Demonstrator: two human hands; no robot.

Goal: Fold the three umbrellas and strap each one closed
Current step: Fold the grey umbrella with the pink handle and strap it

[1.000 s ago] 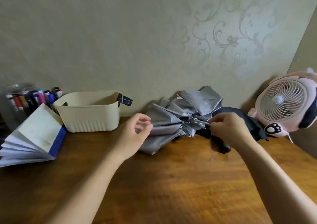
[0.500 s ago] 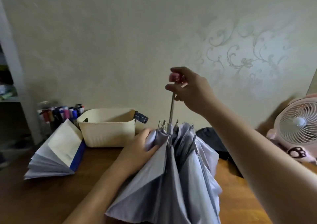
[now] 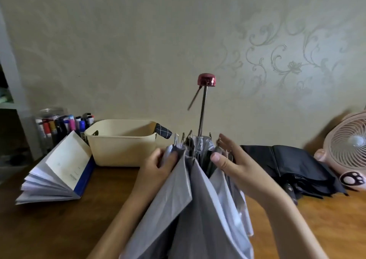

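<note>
The left grip [image 3: 158,165] pinched the grey umbrella [image 3: 198,203] canopy; the right grip [image 3: 237,165], fingers straight, touched it. Fabric likely limp: hold at ribs.

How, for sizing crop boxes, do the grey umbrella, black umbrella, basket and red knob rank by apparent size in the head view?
1. grey umbrella, though nearness to the camera inflates it.
2-3. black umbrella and basket: they look alike, so unranked.
4. red knob.
</note>
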